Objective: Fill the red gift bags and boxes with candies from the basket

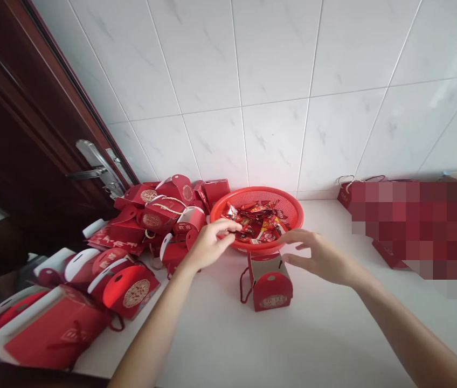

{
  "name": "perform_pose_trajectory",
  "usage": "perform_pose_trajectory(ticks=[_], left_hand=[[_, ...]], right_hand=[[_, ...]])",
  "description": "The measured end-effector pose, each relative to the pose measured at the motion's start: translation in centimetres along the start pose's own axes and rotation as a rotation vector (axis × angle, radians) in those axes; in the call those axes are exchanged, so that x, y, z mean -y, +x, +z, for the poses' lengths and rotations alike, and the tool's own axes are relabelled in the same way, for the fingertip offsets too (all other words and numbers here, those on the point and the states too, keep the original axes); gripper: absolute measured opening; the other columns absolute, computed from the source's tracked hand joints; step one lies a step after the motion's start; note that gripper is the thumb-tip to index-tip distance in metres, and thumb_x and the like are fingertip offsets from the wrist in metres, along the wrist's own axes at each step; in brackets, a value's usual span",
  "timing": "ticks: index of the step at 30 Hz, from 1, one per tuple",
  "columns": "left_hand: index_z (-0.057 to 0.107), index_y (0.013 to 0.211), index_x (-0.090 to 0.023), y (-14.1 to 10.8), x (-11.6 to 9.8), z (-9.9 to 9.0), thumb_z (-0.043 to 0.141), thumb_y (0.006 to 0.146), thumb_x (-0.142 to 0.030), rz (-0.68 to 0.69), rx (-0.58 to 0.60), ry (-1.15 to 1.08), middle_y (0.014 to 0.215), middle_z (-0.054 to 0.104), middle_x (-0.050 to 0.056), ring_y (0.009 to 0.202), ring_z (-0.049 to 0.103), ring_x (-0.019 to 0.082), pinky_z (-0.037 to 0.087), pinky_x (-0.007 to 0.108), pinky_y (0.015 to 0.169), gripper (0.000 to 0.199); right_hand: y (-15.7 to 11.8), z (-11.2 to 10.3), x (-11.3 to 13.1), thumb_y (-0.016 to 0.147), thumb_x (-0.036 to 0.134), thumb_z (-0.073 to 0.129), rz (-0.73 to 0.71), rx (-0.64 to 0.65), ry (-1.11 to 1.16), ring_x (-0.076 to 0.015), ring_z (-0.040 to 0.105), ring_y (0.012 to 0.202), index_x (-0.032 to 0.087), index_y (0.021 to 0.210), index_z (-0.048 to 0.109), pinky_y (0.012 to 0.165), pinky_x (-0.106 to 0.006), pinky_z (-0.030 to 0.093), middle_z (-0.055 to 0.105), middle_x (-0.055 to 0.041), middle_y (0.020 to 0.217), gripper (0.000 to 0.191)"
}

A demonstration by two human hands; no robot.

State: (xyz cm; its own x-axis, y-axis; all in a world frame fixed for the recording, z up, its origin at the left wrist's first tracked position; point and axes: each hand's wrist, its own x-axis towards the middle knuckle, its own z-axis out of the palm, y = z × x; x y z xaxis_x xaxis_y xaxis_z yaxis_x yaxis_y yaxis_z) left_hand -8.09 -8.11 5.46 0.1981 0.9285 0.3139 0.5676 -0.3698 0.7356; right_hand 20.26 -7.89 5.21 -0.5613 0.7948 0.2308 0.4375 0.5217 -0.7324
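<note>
A small red gift box [272,291] with a gold emblem stands upright on the white tabletop, its top open and a dark red cord handle hanging at its left. Right behind it is a red plastic basket [298,218] with many small wrapped candies [267,235] inside. My left hand [214,242] is over the basket's front left rim, fingers apart, holding nothing that I can see. My right hand [321,258] is open beside the box's upper right edge, thumb and fingers spread; whether it touches the box, I cannot tell.
Many red gift boxes [159,215] are piled at the left, reaching the table's front left edge. Red bags [345,194] stand at the right, partly covered by a pixelated patch. White tiles line the wall [272,134] behind; a dark wooden door [30,97] is at the left.
</note>
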Motion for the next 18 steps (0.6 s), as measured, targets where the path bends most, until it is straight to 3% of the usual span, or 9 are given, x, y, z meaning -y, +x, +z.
perform_pose_trajectory(ticks=[3,5,8,12,18], left_hand=[[0.073,0.105,-0.018,5.0,1.9,-0.3,0.054,0.081,-0.023,-0.107,0.078,0.134,0.114,0.073,0.008,0.097,0.069,0.021,0.057,0.031,0.086,0.031],[0.072,0.107,-0.018,8.0,3.5,-0.1,0.053,0.08,-0.02,-0.208,0.161,0.34,0.112,0.073,0.007,0.09,0.07,0.019,0.058,0.027,0.076,0.033],[0.074,0.095,-0.017,10.8,5.4,0.7,0.056,0.075,-0.016,-0.254,0.237,0.455,0.096,0.076,0.006,0.075,0.07,0.018,0.056,0.025,0.064,0.027],[0.075,0.085,-0.018,12.1,6.5,1.8,0.062,0.07,-0.014,-0.258,0.33,0.604,0.08,0.074,0.004,0.076,0.07,0.02,0.054,0.026,0.069,0.02],[0.075,0.1,-0.022,12.4,6.8,2.6,0.07,0.069,-0.026,-0.223,0.483,0.747,0.108,0.074,0.009,0.1,0.068,0.03,0.053,0.032,0.083,0.031]], right_hand=[[1.6,-0.8,0.0,0.086,0.038,0.061,-0.057,-0.091,0.091,-0.0224,0.069,0.094,0.021,0.102,0.072,0.086,-0.038,0.057,0.074,-0.0071,0.106,0.026],[3.4,-1.0,-0.6,0.084,0.036,0.061,-0.082,-0.137,0.137,-0.0211,0.07,0.087,0.02,0.096,0.072,0.083,-0.036,0.057,0.075,-0.0072,0.1,0.023],[6.7,-0.5,-2.2,0.08,0.032,0.063,-0.087,-0.199,0.2,-0.0212,0.071,0.082,0.018,0.086,0.071,0.078,-0.034,0.057,0.075,-0.0066,0.091,0.017],[10.6,1.1,-4.6,0.076,0.021,0.06,0.012,-0.301,0.181,-0.0194,0.069,0.077,0.019,0.074,0.069,0.074,-0.031,0.054,0.074,-0.0044,0.081,0.009],[12.3,2.5,-7.1,0.074,0.021,0.059,0.052,-0.299,0.199,-0.0177,0.066,0.068,0.017,0.073,0.068,0.066,-0.028,0.052,0.072,-0.0036,0.075,0.009]])
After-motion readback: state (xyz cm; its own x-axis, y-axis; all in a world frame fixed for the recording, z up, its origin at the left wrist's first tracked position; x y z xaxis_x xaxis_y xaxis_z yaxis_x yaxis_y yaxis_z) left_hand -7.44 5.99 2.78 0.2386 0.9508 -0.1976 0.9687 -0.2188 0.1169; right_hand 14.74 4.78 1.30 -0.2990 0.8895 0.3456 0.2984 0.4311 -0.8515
